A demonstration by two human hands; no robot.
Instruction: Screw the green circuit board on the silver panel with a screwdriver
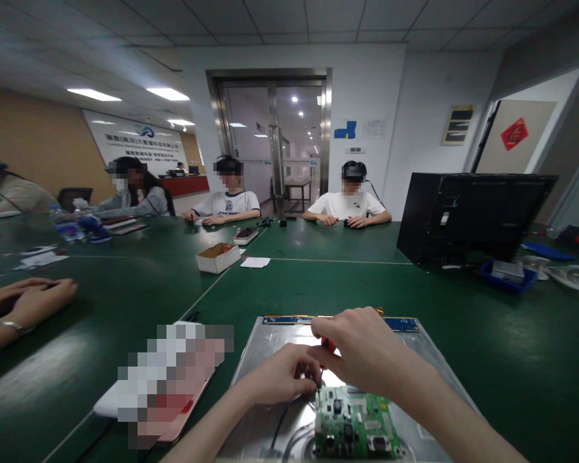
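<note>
In front of me lies a flat silver metal panel (260,347), with a narrow blue circuit strip (403,324) along its far edge. A green circuit board (359,421) sits on its near part, and dark and grey cables (280,427) run beside it. My right hand (367,344) is closed around a screwdriver (327,344) with a red and black handle, held upright over the board's far left corner. Low by that same corner, my left hand (289,376) has its fingertips pinched together; whatever is between them is hidden.
Left of the panel is a pink, phone-like slab (174,411), partly blurred. Farther off stand a small white box (218,258) and a large black monitor (468,215). A blue tray (509,276) is at right. Another person's hands (38,302) rest at left; several people sit around the green table (318,286).
</note>
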